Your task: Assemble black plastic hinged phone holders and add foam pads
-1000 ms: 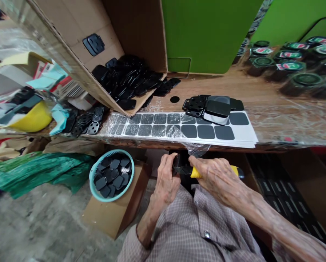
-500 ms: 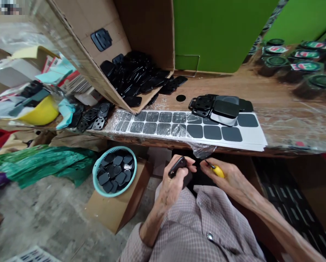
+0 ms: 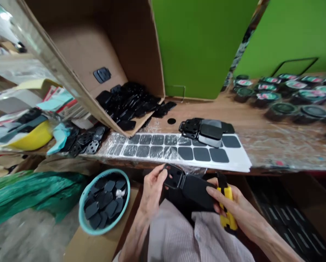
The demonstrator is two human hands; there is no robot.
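Observation:
My left hand (image 3: 151, 191) pinches the frame end of a black hinged plastic piece (image 3: 197, 193), which lies unfolded between my hands above my lap. Its slotted frame is on the left, and a flat dark pad is on the right. The thumb and fingers of my right hand (image 3: 238, 203) grip the pad end, and the same hand holds a yellow-and-black cutter knife (image 3: 229, 205) in its palm. Just beyond them on the bench lie sheets of dark rounded-square stickers (image 3: 202, 154), with a small stack of black hinged pieces (image 3: 210, 130) on top.
A tipped cardboard box (image 3: 105, 43) spills black plastic pieces (image 3: 132, 103) at the back left. Below the bench, a light-blue basket (image 3: 82, 203) of dark pads stands on a carton (image 3: 89, 243). Several lidded jars (image 3: 283, 109) stand at right by green panels (image 3: 195, 47).
My left hand held the dark piece upright, and now the piece is opened out flat between both hands. My right hand has come to its pad end, keeping the knife. The view has tilted up.

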